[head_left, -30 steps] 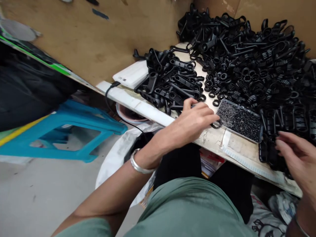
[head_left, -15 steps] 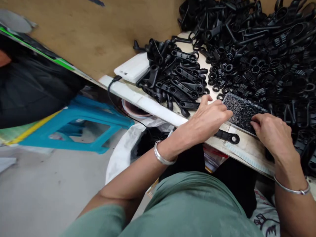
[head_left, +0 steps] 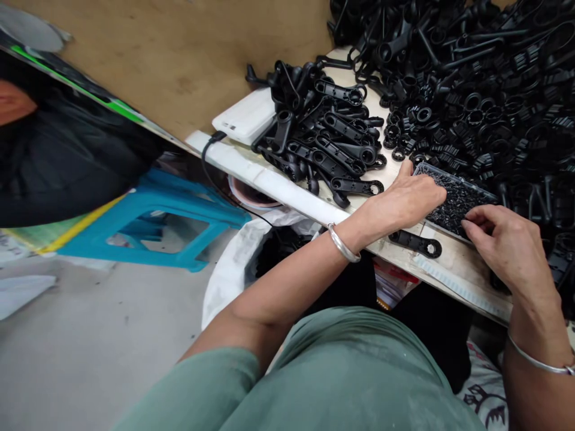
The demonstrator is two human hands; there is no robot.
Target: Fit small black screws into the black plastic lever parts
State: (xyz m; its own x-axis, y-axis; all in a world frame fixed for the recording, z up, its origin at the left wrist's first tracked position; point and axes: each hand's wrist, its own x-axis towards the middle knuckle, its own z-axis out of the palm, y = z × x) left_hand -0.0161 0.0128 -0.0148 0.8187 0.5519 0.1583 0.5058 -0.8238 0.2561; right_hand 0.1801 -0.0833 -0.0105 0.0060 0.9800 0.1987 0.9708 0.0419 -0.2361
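We hold our left hand [head_left: 415, 194] over the left end of a clear plastic rectangular tray [head_left: 444, 231] full of small dark metallic pieces; its fingers curl downward, and we cannot tell whether they grasp anything. Our right hand [head_left: 512, 242] bends thumb and forefinger at the tray's right end, its grip likewise unclear. A long black plastic piece with a ringed end [head_left: 415, 244] lies near the front edge of our pale counter [head_left: 467, 266], beside the tray.

No legible text, only dark marks [head_left: 496, 414], perhaps a drawing, on the lower-right white sack [head_left: 489, 378]
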